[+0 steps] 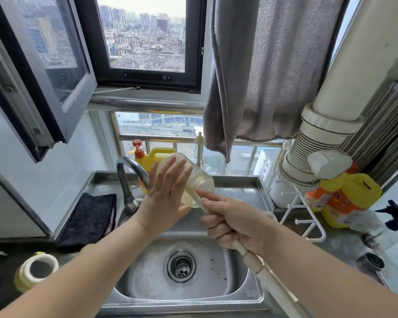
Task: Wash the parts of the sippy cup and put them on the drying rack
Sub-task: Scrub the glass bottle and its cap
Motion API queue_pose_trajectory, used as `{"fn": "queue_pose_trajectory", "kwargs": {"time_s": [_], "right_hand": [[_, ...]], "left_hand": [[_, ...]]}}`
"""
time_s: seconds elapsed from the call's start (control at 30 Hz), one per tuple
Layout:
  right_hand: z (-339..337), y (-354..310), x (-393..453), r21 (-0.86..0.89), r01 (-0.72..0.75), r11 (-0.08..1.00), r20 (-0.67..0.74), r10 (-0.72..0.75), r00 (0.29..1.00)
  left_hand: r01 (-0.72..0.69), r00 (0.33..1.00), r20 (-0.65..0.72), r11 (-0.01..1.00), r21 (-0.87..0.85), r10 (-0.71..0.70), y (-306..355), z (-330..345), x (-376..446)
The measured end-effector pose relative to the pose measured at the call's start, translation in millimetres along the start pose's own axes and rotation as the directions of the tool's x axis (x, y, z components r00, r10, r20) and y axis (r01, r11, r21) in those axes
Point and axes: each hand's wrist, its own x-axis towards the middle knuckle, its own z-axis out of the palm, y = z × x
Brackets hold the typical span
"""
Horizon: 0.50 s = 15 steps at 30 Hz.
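Clear plastic cup body [189, 180] held tilted above the sink [239, 292]; left hand [166, 198] flat-fingered along its side; right hand [234, 226] gripping brush handle [271, 278]; likely light, wet, slippery; best clasped round mid-wall.

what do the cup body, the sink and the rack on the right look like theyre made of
Cup body: clear, slightly yellowed plastic, probably; fingers show through its wall.
Sink: stainless steel, brushed and dully reflective, with a stamped mark near the front rim.
Drying rack: seemingly white-coated wire or plastic; thin smooth white rods with rounded tips.
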Motion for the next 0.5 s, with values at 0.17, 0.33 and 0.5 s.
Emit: {"fn": "queue_pose_trajectory", "kwargs": {"time_s": [0.17,0.33,0.5], "right_hand": [[-14,5,-3,-0.227,-0.027,0.973,-0.103,0.004,0.995],[-11,11,-5,-0.662,-0.085,0.744,-0.203,-0.069,0.977],[-8,0,-16,-0.98,-0.156,-0.12,-0.109,-0.325,0.939]], "left_hand": [[-0.05,0.986,0.161,0.999,0.022,0.046,9,-1,-15],[-0.136,0.964,0.24,0.987,0.085,0.112,6,-14,21],[-0.166,0.913,0.381,0.986,0.019,0.146,5,-10,19]]}}
